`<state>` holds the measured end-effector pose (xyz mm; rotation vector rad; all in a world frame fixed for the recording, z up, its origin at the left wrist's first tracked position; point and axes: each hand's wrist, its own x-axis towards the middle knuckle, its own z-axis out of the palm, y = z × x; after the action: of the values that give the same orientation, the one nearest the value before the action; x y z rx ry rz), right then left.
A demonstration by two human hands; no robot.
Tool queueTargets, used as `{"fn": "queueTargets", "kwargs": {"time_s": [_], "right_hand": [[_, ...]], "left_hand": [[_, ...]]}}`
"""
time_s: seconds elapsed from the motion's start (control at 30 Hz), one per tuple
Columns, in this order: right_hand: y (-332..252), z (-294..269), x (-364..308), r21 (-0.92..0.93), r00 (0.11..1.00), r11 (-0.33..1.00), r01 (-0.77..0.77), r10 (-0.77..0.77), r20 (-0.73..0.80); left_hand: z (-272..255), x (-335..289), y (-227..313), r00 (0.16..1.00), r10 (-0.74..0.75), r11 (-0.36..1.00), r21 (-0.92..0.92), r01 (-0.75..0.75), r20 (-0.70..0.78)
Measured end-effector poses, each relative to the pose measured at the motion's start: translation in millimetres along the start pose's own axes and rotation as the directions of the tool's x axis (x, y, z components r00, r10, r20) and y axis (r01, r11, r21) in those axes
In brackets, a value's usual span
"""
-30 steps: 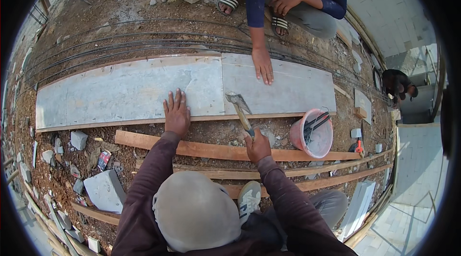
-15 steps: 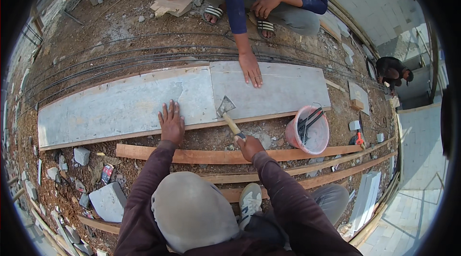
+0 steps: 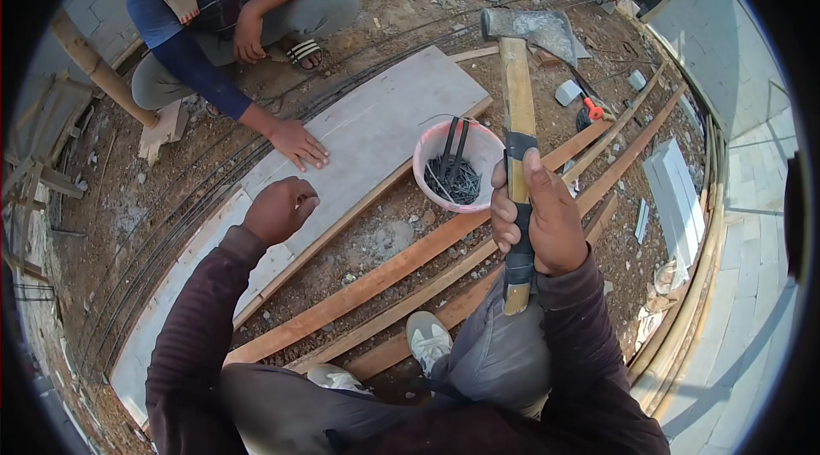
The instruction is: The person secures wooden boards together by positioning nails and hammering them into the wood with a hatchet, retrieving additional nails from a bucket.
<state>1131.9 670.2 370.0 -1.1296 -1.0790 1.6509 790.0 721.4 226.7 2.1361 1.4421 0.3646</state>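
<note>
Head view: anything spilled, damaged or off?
Only the hatchet in the right hand: dark tape wraps its wooden handle where it's held, possibly a repair. The pink bucket stands untipped, nails inside, no obvious spill around it.

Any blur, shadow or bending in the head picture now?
All in the head view: edges bend toward a black fisheye rim; shadows cross the pale grey block surface at right; the left grey trouser leg looks blurred; the black-taped, wooden-handled steel hatchet in the bare right hand reads clearly, but its blade's pale patch could be glare or dust.
</note>
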Motion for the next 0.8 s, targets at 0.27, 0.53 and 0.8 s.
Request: {"fn": "queueTargets", "kwargs": {"time_s": [0.27,0.53,0.8], "right_hand": [[-22,-44,-19,0.490,0.861,0.787,0.375,-0.099,-0.499],[-39,-62,-83,0.410,0.788,0.848,0.336,-0.014,-0.616],[-42,-63,-99,0.433,0.801,0.845,0.313,0.009,-0.598]], "left_hand": [[158,199,138,0.946,0.319,0.945,-0.102,-0.312,0.062],[255,251,117,0.918,0.121,0.858,0.426,-0.288,0.378],[286,262,129,0.898,0.191,0.827,0.427,-0.364,0.397]]}}
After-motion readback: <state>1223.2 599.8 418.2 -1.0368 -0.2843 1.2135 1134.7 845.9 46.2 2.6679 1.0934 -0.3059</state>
